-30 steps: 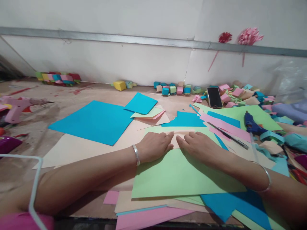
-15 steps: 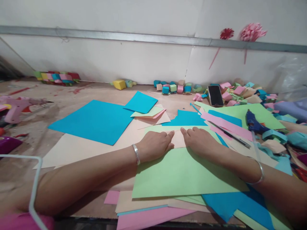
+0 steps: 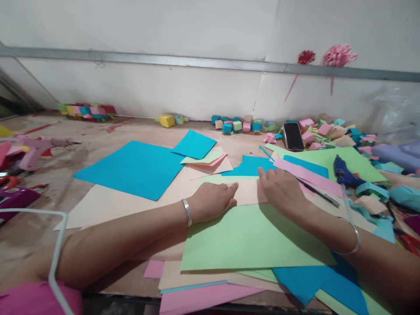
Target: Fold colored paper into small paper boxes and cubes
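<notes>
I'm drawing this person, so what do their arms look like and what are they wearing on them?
The left arm has a flat silver cuff at the wrist; the right arm has a thin, round silver bangle. Both forearms are sleeveless, and the left grip and right grip are bare. Bright pink cloth shows below the left arm.

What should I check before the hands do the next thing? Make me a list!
1. Left hand on the peach paper: ok, fingertips are at it.
2. Peach paper flat all along: cannot tell, the right hand covers its right end.
3. Green sheet under the peach paper: ok.
4. Blue glue gun away from both hands: ok, off to the right.
5. Blue glue gun switched off: cannot tell.
6. Loose papers tidied away: not ok, sheets overlap all around.
</notes>
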Available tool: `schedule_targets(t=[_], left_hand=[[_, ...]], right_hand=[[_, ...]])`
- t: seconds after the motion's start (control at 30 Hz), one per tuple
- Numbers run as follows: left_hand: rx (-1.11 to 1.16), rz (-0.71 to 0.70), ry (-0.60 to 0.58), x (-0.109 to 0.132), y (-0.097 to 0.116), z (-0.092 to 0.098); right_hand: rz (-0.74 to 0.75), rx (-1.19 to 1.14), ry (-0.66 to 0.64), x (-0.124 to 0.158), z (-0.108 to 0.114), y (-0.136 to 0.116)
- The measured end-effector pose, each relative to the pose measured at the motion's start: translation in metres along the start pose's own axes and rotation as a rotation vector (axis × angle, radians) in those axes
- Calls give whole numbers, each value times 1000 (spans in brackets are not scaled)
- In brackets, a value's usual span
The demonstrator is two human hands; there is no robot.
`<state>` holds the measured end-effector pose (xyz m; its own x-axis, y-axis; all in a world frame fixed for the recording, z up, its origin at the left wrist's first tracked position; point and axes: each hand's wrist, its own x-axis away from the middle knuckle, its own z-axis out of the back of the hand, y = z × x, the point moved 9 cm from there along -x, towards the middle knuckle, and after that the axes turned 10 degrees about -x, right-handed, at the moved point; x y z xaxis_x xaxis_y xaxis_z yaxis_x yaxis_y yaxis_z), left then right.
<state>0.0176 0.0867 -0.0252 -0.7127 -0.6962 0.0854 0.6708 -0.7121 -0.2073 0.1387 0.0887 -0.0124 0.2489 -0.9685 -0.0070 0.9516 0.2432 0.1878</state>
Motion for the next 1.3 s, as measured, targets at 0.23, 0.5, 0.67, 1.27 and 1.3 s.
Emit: schedule_targets(t=[0.23,0.5,0.67,1.27,1.3], left_hand=[[-62,10,-50,-1,5,11],[2,-60,143,-27,45,17],[150,-128,-21,-20,41,-11],[-21,89,61,13,-9,-8],[-27,80,85,13,-8,-6]], right_hand=[[221,-106,-43,-8,-17,-24],[295,-95,-57,-1,-15,-31],[281,-81,-62,-2,-19,-29],[228,-79,-75,-6,-12,-28],[212,-83,-93,-8,-13,-26]])
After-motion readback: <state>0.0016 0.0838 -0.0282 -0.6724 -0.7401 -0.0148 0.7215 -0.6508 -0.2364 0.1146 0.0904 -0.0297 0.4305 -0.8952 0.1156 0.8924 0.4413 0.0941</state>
